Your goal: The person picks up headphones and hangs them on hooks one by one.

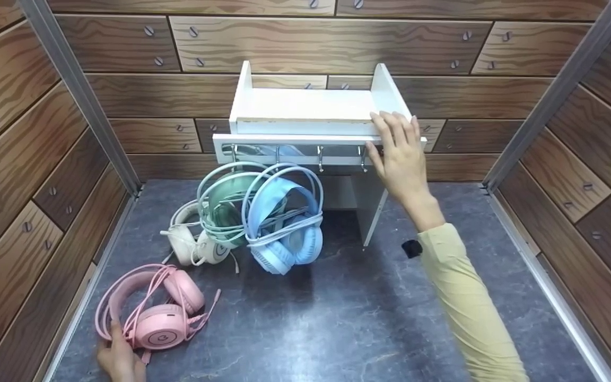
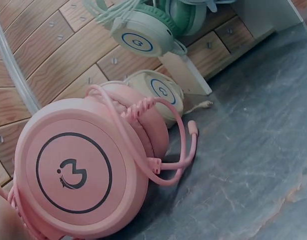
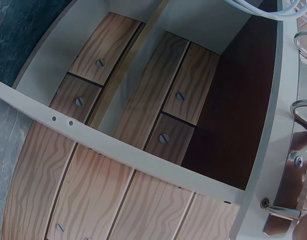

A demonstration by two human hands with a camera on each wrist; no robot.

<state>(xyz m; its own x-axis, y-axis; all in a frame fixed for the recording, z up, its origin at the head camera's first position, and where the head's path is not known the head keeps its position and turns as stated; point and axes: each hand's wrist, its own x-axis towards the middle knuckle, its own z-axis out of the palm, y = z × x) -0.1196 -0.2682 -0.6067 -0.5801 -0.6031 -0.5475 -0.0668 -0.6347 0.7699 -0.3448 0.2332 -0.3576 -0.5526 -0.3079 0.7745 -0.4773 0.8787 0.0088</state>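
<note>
Low at the left of the head view, my left hand (image 1: 120, 359) grips the pink headphones (image 1: 161, 323) at the headband and its looped cable. One pink ear cup (image 2: 78, 175) fills much of the left wrist view. My right hand (image 1: 405, 159) rests on the right front of a white shelf rack (image 1: 311, 105), its fingers stretched over the shelf edge and the thumb by the hook rail (image 1: 348, 140). Blue headphones (image 1: 311, 244) and green headphones (image 1: 226, 193) hang at the rail's left half. Two hooks (image 1: 321, 159) to the right carry nothing.
White headphones (image 1: 181, 241) lie on the dark marbled floor (image 1: 348, 318) behind the pink pair, below the green one. A small black square (image 1: 412, 248) lies near the right sleeve. Wood-patterned walls (image 1: 332, 45) enclose three sides, with metal strips at the corners.
</note>
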